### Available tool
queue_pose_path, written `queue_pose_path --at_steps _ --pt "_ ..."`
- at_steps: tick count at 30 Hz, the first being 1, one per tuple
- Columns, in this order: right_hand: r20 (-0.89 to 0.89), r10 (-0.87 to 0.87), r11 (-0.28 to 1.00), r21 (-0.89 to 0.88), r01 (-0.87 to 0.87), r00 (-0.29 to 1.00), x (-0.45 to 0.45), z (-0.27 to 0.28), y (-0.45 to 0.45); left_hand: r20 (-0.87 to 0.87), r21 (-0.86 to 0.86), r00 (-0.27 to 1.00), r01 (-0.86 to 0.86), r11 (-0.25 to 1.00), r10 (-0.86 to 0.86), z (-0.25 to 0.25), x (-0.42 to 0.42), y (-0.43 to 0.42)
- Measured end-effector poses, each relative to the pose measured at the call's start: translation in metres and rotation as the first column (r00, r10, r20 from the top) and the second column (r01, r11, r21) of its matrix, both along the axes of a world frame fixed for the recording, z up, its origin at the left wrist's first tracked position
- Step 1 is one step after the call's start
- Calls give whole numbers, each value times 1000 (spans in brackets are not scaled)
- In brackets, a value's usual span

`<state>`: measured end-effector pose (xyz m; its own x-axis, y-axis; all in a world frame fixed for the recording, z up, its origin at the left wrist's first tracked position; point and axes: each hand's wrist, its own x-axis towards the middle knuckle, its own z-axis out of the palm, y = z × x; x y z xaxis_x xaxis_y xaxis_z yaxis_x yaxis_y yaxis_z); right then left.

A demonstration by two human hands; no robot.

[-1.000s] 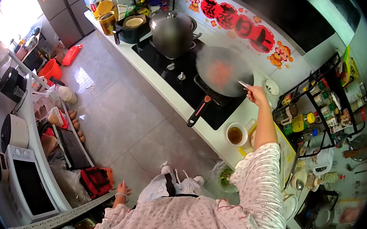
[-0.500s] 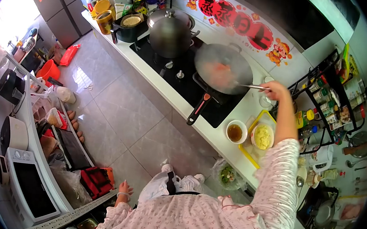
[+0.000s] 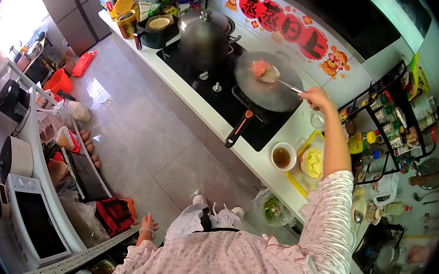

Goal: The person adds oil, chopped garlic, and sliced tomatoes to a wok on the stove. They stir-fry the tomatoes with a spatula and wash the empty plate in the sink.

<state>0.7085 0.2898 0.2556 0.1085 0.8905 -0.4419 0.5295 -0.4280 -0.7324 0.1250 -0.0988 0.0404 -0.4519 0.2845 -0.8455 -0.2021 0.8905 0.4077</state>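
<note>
Closed round the handle of a metal ladle (image 3: 288,85), my right hand (image 3: 317,98) is just off the right rim of a steaming wok (image 3: 272,97). The ladle's bowl rests inside the wok against reddish food (image 3: 261,68). The wok sits on the black stove (image 3: 262,136), its dark handle (image 3: 239,129) pointing toward the counter's front edge. Low at my side, my left hand (image 3: 148,226) hangs with its fingers apart and holds nothing. A bowl of brown liquid (image 3: 282,157) and a bowl of yellow chopped food (image 3: 313,163) stand on the counter beside my right forearm.
A lidded pot (image 3: 204,42) occupies the other burner. The yellow-edged tray (image 3: 296,183) lies under the yellow food. A black spice rack (image 3: 387,122) stands at the right. At the left are a microwave (image 3: 39,220) and a red bucket (image 3: 59,83). A bag of greens (image 3: 273,209) hangs below the counter.
My right hand has moved slightly left and up with the ladle. The ladle's bowl has reached further into the wok, and the reddish food is gathered toward the upper left. My left hand stays low.
</note>
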Motion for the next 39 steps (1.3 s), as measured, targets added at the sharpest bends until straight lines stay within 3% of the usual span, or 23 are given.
queue_pose_path --at_steps 3,6,9,10,12,14,18,22,23,26,28,33,34,36,37,39 --pt "52 -5 997 -80 9 999 30 31 -2 16 12 1000 -4 1000 4 -3 2 0" --pt "261 50 963 -269 22 964 41 43 4 20 12 1000 -20 1000 20 2 4 3" --pt "178 18 868 -491 73 984 50 8 15 6 23 999 -36 999 36 5 4 -3" --pt "178 25 869 -490 67 984 46 -16 19 4 32 999 -39 999 39 4 4 -5" --pt "-144 -154 959 -259 113 978 30 -58 9 15 34 997 -70 997 69 0 3 -11" --pt "-230 -149 988 -74 136 962 7 -72 2 17 42 995 -101 994 100 3 0 -7" --pt "-39 -27 998 50 29 999 35 -37 -9 15 22 998 -67 998 66 5 -7 -14" --pt "9 55 995 -83 -54 998 73 17 -9 -14 -10 997 -80 997 80 0 -1 -11" --pt "132 38 986 -164 -16 990 74 25 -8 -27 -19 997 -76 997 76 2 1 -8" --pt "250 68 939 -344 23 966 61 28 -2 2 -34 999 -48 998 48 9 9 -2" --pt "29 13 912 -410 0 999 47 -1 6 19 21 999 -42 999 42 6 12 -1" --pt "-355 -166 982 -146 121 920 -22 -42 -4 27 9 999 -27 1000 27 13 11 8" --pt "-360 -169 981 -152 121 918 -16 -44 -5 29 9 999 -21 1000 21 14 9 6" --pt "-183 -94 995 -31 90 979 9 -21 -9 32 27 999 -41 999 40 11 4 2" --pt "-177 -98 995 -30 94 979 22 -6 -10 37 37 998 -52 998 51 7 4 0" --pt "87 -38 999 -33 41 995 41 20 -10 18 18 999 -37 999 37 11 8 0"
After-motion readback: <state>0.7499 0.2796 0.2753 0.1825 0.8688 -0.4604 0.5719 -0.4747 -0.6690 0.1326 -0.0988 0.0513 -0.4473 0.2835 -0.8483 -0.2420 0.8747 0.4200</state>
